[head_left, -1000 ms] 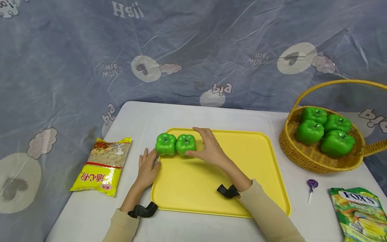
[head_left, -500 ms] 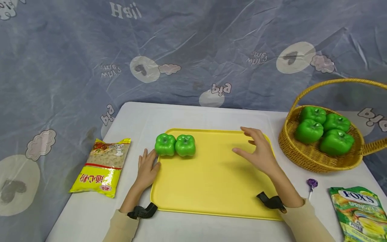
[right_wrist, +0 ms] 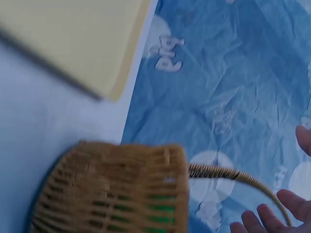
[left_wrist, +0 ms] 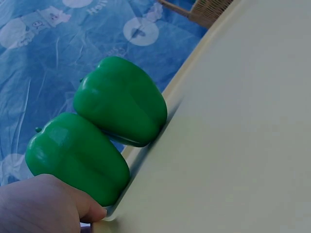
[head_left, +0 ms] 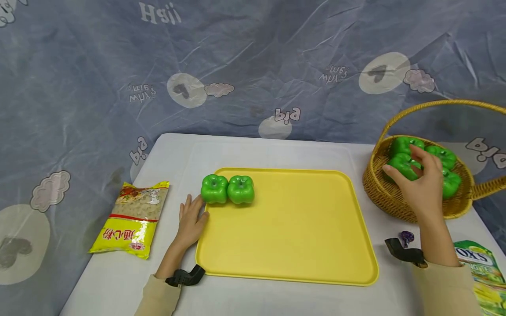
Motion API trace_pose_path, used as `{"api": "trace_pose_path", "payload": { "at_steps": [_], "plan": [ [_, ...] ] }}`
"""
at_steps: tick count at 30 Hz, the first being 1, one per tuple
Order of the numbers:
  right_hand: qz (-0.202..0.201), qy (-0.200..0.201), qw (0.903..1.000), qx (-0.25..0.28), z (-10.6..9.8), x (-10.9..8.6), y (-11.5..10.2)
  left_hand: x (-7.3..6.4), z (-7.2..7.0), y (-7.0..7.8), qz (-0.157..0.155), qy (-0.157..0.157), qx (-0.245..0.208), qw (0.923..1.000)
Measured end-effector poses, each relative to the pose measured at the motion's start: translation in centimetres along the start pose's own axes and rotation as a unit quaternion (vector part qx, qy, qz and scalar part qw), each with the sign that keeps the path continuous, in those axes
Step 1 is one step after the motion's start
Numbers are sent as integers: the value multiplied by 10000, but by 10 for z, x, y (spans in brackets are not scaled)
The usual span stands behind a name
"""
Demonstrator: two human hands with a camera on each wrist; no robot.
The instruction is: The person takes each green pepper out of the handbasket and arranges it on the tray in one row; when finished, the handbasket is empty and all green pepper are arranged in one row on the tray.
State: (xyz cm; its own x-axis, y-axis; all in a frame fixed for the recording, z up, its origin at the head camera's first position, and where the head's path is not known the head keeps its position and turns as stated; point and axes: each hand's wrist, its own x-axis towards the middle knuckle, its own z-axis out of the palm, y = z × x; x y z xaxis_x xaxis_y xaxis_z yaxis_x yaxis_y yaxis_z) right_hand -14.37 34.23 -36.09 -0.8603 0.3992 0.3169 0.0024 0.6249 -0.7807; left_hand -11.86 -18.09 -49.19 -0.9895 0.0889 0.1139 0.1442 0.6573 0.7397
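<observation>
Two green bell peppers [head_left: 215, 188] stand side by side in the far left corner of a yellow tray [head_left: 284, 232]. My left hand [head_left: 191, 223] rests at the tray's left edge, fingers straight, right against the nearer pepper [left_wrist: 80, 158] in the left wrist view. Over a wicker basket [head_left: 379, 193] at the right is my right hand [head_left: 426, 184], thumb and fingers spread apart above a green bell pepper [head_left: 402, 163]. Several peppers lie in the basket, one partly covered by the hand. The right wrist view shows these fingers [right_wrist: 267, 218] apart, above the basket's rim.
A yellow bag of pasta [head_left: 132, 219] lies left of the tray. The basket's tall handle [head_left: 435, 103] arches over its opening. A purple lollipop [head_left: 406, 238] and a green FOX'S packet [head_left: 484, 272] lie at the right, both partly hidden by the right arm.
My right hand has left the second pepper on the tray and swept right, empty, across to above the basket. The left hand and both tray peppers have stayed in place.
</observation>
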Motion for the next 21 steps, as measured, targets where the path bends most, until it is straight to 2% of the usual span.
{"api": "trace_pose_path", "payload": {
  "at_steps": [8, 14, 21],
  "plan": [
    [866, 220, 9960, 12, -6, 32, 25, 0, 0, -1, 13, 16, 33, 10000],
    [1131, 195, 9934, 1, 1, 42, 43, 0, 1, -1, 13, -4, 3, 10000],
    [1288, -42, 9916, -46, 7, 47, 56, 0, 1, -2, 36, 43, 6, 10000]
  ]
}}
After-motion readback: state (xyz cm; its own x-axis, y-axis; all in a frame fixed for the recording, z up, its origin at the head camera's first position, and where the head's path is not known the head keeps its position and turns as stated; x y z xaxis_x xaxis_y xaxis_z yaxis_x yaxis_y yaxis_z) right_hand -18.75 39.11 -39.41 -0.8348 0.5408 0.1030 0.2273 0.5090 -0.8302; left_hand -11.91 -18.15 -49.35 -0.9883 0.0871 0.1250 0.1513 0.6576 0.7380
